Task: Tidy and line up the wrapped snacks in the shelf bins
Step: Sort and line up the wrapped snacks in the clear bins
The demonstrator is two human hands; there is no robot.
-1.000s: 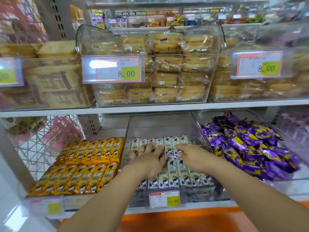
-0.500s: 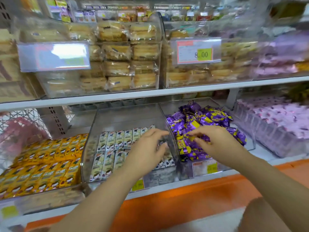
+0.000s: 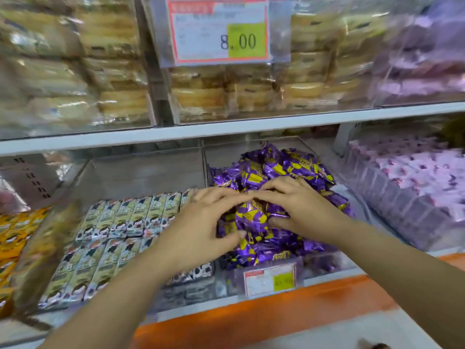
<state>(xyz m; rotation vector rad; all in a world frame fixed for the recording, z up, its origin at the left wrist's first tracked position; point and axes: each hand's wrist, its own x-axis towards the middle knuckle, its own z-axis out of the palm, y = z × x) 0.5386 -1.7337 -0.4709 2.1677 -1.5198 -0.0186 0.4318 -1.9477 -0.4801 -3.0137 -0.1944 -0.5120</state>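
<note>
A heap of purple and yellow wrapped snacks (image 3: 274,170) fills a clear bin (image 3: 324,263) on the lower shelf. My left hand (image 3: 201,230) and my right hand (image 3: 299,207) both lie over the heap, fingertips meeting above one purple packet (image 3: 249,215). The fingers of both hands are spread and slightly bent around that packet; no firm grip shows. To the left, a clear bin (image 3: 141,170) holds white and black wrapped bars (image 3: 120,222) in neat rows.
Yellow wrapped bars (image 3: 12,238) lie at the far left. A bin of pink packets (image 3: 412,177) stands to the right. Above, clear bins hold wrapped cakes (image 3: 201,94) behind an 8.00 price tag (image 3: 219,31). An orange strip (image 3: 251,321) runs under the shelf edge.
Both hands have left the white and black bars and moved right onto the purple heap. The view has shifted right and closer to the shelf.
</note>
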